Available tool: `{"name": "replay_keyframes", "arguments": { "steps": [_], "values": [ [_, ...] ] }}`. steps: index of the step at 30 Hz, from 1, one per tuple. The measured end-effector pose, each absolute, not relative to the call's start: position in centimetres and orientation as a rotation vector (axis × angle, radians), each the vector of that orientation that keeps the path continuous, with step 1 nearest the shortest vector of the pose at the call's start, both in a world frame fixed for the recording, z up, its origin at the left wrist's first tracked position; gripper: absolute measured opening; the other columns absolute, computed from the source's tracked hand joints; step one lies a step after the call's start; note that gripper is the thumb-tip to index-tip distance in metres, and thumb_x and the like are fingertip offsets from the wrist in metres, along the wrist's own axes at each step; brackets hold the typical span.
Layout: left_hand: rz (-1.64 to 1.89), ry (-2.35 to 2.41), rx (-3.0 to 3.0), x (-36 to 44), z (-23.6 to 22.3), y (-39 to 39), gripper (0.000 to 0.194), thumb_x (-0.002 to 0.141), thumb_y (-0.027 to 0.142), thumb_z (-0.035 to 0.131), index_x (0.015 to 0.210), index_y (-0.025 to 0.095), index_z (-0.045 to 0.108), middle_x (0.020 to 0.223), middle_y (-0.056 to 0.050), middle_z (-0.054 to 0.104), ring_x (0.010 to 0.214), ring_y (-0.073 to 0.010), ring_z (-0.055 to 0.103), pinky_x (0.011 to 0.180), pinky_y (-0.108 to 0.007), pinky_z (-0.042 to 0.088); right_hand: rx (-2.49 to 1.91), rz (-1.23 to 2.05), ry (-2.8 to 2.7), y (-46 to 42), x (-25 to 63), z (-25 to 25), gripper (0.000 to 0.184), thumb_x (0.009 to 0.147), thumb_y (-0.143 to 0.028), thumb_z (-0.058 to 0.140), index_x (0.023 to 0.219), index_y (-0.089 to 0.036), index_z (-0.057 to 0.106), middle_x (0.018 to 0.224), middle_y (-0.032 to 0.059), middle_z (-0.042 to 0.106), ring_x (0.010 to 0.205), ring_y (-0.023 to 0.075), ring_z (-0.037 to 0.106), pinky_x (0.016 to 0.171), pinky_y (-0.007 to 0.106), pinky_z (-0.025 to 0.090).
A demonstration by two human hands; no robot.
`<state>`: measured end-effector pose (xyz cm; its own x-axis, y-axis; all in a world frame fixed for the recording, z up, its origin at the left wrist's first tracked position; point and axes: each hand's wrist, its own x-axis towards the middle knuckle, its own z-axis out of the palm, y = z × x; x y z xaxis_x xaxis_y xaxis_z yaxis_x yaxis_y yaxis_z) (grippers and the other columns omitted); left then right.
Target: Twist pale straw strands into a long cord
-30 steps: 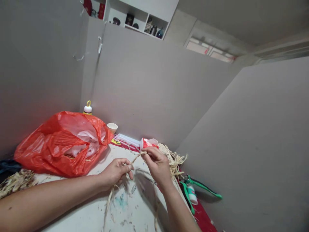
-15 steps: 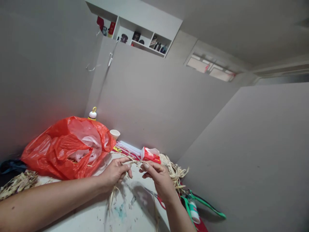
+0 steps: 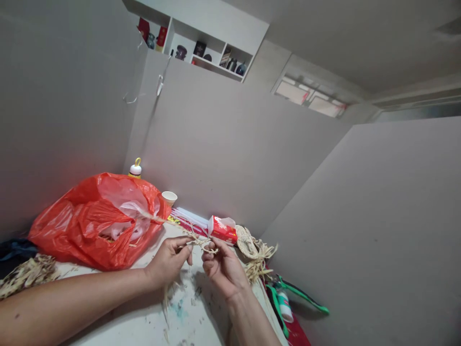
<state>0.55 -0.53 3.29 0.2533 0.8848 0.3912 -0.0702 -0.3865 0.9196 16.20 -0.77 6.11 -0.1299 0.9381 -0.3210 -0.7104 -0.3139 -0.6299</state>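
Observation:
Between my hands, above the white tabletop (image 3: 144,317), runs a twisted straw cord (image 3: 199,241) of pale dry fibre. My left hand (image 3: 169,262) pinches it between thumb and forefinger. On the other side my right hand (image 3: 225,266), turned partly palm up, grips a bent part of the same cord. A loose strand stretches from the cord up and left, across the front of the red plastic bag (image 3: 79,226). More fibre ends dangle below my left hand. Just behind my right hand stand a red tissue pack (image 3: 224,229) and a coil of braided straw (image 3: 247,241).
Green-handled pliers (image 3: 302,294) and a white-and-green bottle (image 3: 285,307) lie at the right edge. A paper cup (image 3: 169,197) and a yellow-topped bottle (image 3: 135,169) stand at the back. Dry husks (image 3: 29,276) lie at far left. Grey partitions enclose the table.
My right hand has rolled from knuckles up to partly palm up, bending the cord. A loose strand now sweeps up and left. The scissors seen earlier are hidden behind my right arm.

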Motion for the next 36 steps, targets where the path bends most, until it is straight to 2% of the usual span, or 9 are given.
{"name": "replay_keyframes", "arguments": {
  "steps": [2, 5, 10, 15, 21, 25, 29, 32, 36],
  "values": [
    [1.297, 0.804, 1.602, 0.5, 3.0, -0.4, 0.030, 0.085, 0.032, 0.047, 0.069, 0.014, 0.065, 0.060, 0.000, 0.056, 0.062, -0.0119, 0.048, 0.070, -0.024, 0.039, -0.798, 1.714, -0.376, -1.1, 15.9, 6.4, 0.008, 0.072, -0.018, 0.067, 0.074, -0.012, 0.061, 0.055, -0.0016, 0.057, 0.044, 0.0066, 0.052, 0.040, 0.014, 0.043],
    [1.288, 0.843, 1.586, 0.5, 2.6, 0.0, 0.029, 0.085, 0.031, 0.046, 0.096, 0.013, 0.066, 0.055, 0.004, 0.051, 0.053, -0.0095, 0.041, 0.062, -0.022, 0.037, -0.734, 1.749, -0.453, -1.6, 15.6, 6.8, 0.015, 0.075, -0.019, 0.063, 0.087, -0.010, 0.064, 0.062, 0.0038, 0.062, 0.052, 0.0105, 0.059, 0.047, 0.018, 0.050],
    [1.297, 0.849, 1.578, 0.5, 2.1, 0.3, 0.031, 0.085, 0.028, 0.045, 0.102, 0.012, 0.066, 0.058, 0.003, 0.052, 0.056, -0.0095, 0.044, 0.058, -0.020, 0.036, -0.747, 1.715, -0.648, -1.7, 15.4, 6.3, 0.029, 0.070, -0.007, 0.067, 0.098, -0.012, 0.064, 0.071, 0.0047, 0.065, 0.058, 0.0104, 0.061, 0.053, 0.018, 0.052],
    [1.296, 0.773, 1.653, 0.7, 2.2, -0.4, 0.036, 0.085, 0.022, 0.043, 0.115, 0.014, 0.062, 0.066, 0.001, 0.059, 0.059, -0.0104, 0.048, 0.062, -0.022, 0.042, -0.837, 1.631, -0.778, -1.3, 15.1, 5.2, 0.032, 0.064, -0.013, 0.077, 0.095, -0.012, 0.067, 0.066, 0.0015, 0.063, 0.052, 0.0068, 0.056, 0.048, 0.014, 0.050],
    [1.319, 0.718, 1.769, 0.7, 2.8, -1.0, 0.039, 0.083, 0.016, 0.042, 0.117, 0.017, 0.062, 0.086, -0.003, 0.067, 0.078, -0.0139, 0.058, 0.084, -0.028, 0.044, -0.938, 1.611, -0.927, -1.1, 15.0, 4.5, 0.035, 0.057, -0.024, 0.083, 0.087, -0.011, 0.070, 0.064, 0.0007, 0.061, 0.051, 0.0057, 0.052, 0.044, 0.012, 0.046],
    [1.253, 0.742, 1.803, 0.6, 3.0, -1.1, 0.040, 0.083, 0.016, 0.040, 0.115, 0.016, 0.063, 0.071, 0.000, 0.063, 0.059, -0.0109, 0.050, 0.069, -0.025, 0.045, -0.966, 1.566, -0.960, -1.2, 15.0, 4.2, 0.031, 0.059, -0.027, 0.082, 0.082, -0.012, 0.068, 0.058, -0.0035, 0.054, 0.046, 0.0031, 0.041, 0.038, 0.012, 0.037],
    [1.198, 0.831, 1.751, 0.8, 2.8, -1.2, 0.041, 0.081, 0.016, 0.042, 0.120, 0.015, 0.054, 0.058, 0.005, 0.052, 0.050, -0.0089, 0.041, 0.053, -0.020, 0.036, -0.976, 1.577, -0.933, -1.3, 14.9, 4.1, 0.021, 0.063, -0.025, 0.078, 0.071, -0.012, 0.063, 0.052, -0.0060, 0.044, 0.044, 0.0030, 0.035, 0.036, 0.012, 0.026],
    [1.213, 0.900, 1.739, 0.9, 2.7, -1.4, 0.029, 0.081, 0.016, 0.043, 0.109, 0.015, 0.050, 0.049, 0.011, 0.038, 0.045, -0.0076, 0.034, 0.050, -0.018, 0.031, -0.962, 1.640, -0.828, -1.4, 14.8, 4.2, 0.020, 0.062, -0.022, 0.075, 0.072, -0.014, 0.060, 0.053, -0.0062, 0.044, 0.044, 0.0033, 0.035, 0.037, 0.013, 0.024],
    [1.269, 0.911, 1.868, 0.7, 2.7, -1.3, 0.019, 0.081, 0.014, 0.043, 0.099, 0.017, 0.049, 0.050, 0.011, 0.036, 0.045, -0.0067, 0.033, 0.050, -0.018, 0.029, -0.827, 1.744, -0.564, -1.5, 14.4, 4.6, 0.018, 0.058, -0.016, 0.071, 0.067, -0.014, 0.055, 0.047, -0.0104, 0.034, 0.040, 0.0015, 0.026, 0.036, 0.012, 0.022]
  ]
}}
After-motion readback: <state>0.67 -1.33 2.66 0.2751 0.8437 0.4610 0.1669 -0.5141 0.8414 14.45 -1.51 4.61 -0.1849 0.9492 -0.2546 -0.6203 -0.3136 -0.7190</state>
